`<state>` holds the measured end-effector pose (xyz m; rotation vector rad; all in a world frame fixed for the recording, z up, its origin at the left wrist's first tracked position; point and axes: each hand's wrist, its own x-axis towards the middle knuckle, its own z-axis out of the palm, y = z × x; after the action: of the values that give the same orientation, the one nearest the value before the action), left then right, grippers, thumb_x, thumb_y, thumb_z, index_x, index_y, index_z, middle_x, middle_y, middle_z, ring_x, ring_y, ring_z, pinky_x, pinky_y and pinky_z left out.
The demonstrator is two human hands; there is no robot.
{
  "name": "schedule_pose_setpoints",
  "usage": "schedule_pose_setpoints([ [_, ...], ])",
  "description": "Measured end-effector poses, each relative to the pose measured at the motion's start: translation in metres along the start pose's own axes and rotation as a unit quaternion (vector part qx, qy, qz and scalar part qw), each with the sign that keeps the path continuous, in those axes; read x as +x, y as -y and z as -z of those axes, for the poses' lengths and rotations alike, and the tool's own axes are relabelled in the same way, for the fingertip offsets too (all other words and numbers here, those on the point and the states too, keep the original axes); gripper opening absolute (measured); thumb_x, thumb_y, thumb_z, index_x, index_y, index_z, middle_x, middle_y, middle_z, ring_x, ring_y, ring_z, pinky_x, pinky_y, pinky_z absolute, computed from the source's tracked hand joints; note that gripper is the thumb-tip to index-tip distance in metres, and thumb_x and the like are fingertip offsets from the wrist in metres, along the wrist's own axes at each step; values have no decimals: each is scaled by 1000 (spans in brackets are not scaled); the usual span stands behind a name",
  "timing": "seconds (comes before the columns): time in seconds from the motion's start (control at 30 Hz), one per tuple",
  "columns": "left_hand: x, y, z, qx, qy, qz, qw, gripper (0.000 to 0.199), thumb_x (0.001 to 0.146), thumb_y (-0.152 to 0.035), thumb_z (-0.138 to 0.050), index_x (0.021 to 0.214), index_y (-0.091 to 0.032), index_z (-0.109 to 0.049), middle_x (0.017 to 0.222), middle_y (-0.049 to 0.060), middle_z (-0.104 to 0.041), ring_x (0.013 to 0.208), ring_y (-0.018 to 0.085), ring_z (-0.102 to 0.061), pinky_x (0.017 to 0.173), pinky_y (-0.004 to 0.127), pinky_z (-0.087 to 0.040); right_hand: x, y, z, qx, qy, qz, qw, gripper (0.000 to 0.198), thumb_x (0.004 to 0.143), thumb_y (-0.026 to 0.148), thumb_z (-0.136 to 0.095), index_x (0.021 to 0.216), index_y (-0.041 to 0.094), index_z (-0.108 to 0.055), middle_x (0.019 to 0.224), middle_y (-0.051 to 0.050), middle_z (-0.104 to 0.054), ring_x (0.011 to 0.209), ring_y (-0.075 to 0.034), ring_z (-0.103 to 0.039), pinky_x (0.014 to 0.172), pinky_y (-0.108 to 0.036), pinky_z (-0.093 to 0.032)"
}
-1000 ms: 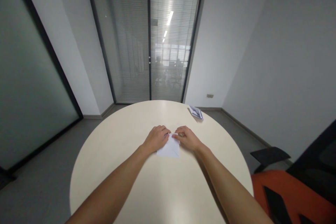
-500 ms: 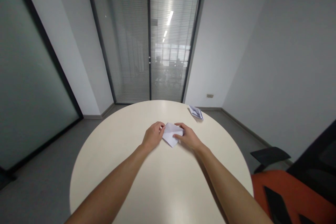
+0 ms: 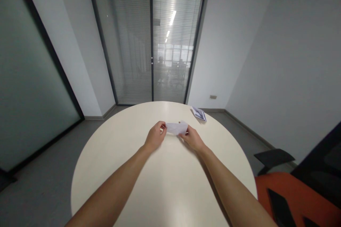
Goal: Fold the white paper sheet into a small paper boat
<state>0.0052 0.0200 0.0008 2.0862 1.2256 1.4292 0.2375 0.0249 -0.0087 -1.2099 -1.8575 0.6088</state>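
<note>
Between my two hands is a folded piece of white paper (image 3: 176, 128), seen as a narrow band held over the middle of the round table. My left hand (image 3: 156, 136) pinches its left end between thumb and fingers. At the right end, my right hand (image 3: 194, 138) grips the paper, thumb below and fingers partly hidden behind it. Another folded paper piece (image 3: 199, 114), white with darker inner folds, lies by the table's far right edge, apart from both hands.
The round cream table (image 3: 119, 170) spans the space before me. An orange-seated chair (image 3: 295, 198) with a black armrest (image 3: 274, 158) stands at the right. Beyond the table are a glass door with blinds (image 3: 128, 49) and a wall socket (image 3: 213, 97).
The paper has turned from a broad pointed shape with a corner towards me into a narrow horizontal band. Both hands stay nearly in place. The other folded piece has not moved.
</note>
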Motion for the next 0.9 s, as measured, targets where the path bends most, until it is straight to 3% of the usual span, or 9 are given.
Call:
schedule_pose_setpoints([
  [0.07,-1,-2,2,1,16,-10,1000,22,91,-15,-57,112,-20,-59,104,5,-69,93,17,-66,77,28,-55,-1,5,5,-81,12,26,996,29,87,20,-61,115,16,-70,105,-10,-74,91,-24,-66,85,-36,-52],
  [0.1,-1,-4,3,6,20,-19,1000,24,91,-15,-57,113,-21,-60,107,5,-68,96,17,-66,78,28,-56,-1,7,7,-117,18,44,992,23,89,18,-58,107,16,-72,104,-10,-74,93,-24,-66,86,-36,-51],
  [0.23,-2,-10,9,69,30,-71,995,17,91,-10,-56,101,-22,-64,106,3,-68,101,18,-63,86,29,-54,-3,13,15,-199,38,107,974,35,87,6,-52,109,20,-75,110,-9,-72,103,-24,-63,93,-34,-48],
  [0.37,-2,-11,15,169,83,-81,979,20,89,-6,-56,94,-21,-67,101,3,-70,101,19,-63,92,32,-50,-3,10,15,-218,58,109,968,50,82,0,-50,117,25,-75,114,-7,-71,106,-22,-62,93,-32,-48],
  [0.57,-4,-3,20,222,169,-62,958,26,88,-7,-55,98,-24,-72,104,1,-73,103,20,-64,88,30,-50,-4,3,12,-215,91,118,965,47,83,4,-53,120,22,-74,116,-8,-73,107,-23,-63,96,-35,-49],
  [0.73,-5,1,22,239,194,-55,950,28,88,-8,-54,99,-24,-74,108,1,-75,106,21,-65,91,30,-50,-5,10,13,-220,96,135,961,41,84,11,-57,119,20,-74,117,-9,-75,106,-25,-65,99,-38,-48],
  [0.9,-5,-5,24,261,206,-36,942,28,87,-10,-53,98,-23,-75,108,3,-75,105,21,-66,92,31,-49,-8,17,10,-256,102,163,947,37,84,17,-61,117,24,-77,127,-10,-70,118,-27,-60,106,-43,-44],
])
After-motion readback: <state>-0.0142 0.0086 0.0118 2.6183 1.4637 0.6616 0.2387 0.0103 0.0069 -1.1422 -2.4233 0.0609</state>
